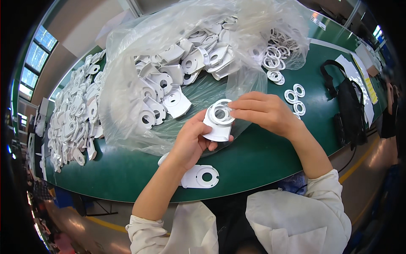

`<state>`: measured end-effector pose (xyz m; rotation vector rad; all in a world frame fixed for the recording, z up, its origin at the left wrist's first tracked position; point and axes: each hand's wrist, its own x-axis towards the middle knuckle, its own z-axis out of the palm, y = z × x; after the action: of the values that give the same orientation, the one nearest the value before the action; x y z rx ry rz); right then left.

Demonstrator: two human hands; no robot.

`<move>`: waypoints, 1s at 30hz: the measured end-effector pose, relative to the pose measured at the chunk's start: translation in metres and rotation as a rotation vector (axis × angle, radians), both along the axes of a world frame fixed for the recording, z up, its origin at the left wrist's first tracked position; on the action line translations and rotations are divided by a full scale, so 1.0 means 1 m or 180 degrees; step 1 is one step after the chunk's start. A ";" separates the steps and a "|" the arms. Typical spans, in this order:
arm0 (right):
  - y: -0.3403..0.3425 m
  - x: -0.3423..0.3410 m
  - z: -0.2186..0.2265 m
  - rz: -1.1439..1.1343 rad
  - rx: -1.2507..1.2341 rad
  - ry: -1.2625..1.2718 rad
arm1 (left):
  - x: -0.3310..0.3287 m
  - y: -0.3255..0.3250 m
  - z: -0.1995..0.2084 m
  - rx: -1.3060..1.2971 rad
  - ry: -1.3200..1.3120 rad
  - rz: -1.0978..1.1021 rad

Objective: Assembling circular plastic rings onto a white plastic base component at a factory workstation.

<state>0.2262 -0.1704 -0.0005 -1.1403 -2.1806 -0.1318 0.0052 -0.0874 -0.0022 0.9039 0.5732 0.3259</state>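
Observation:
My left hand (188, 142) is closed around a white plastic cover (218, 133), a rounded part with a large round hole. Thumb and fingers grip it by the lower end, and it is held above the green table. A white plastic ring (220, 102) sits tilted over the hole, and my right hand (268, 112) pinches its right edge with the fingertips. Whether the ring is seated in the cover cannot be told. Below my left forearm, another white cover (193, 178) lies flat near the table's front edge, partly hidden by the arm.
A clear plastic bag (127, 114) spreads across the table (139, 169), holding many white covers (177, 102). More covers (78, 118) are heaped at the left. Loose rings (291, 96) lie at the right, by a bagged ring pile (275, 57). A black bag (352, 108) rests farther right.

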 end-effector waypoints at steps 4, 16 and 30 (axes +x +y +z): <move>0.001 0.002 0.000 0.0162 0.0120 -0.0231 | -0.002 0.000 -0.003 -0.0112 -0.0128 -0.0162; 0.001 0.003 0.000 0.0293 0.0018 -0.0337 | -0.002 0.001 0.001 -0.0037 -0.0037 -0.0331; -0.001 -0.026 -0.005 -0.0491 -0.1400 0.2438 | 0.000 -0.015 -0.002 0.1177 0.0277 -0.0210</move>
<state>0.2003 -0.1712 -0.0057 -1.3110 -1.4615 0.6469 0.0048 -0.1025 -0.0046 1.2957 0.5714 0.3398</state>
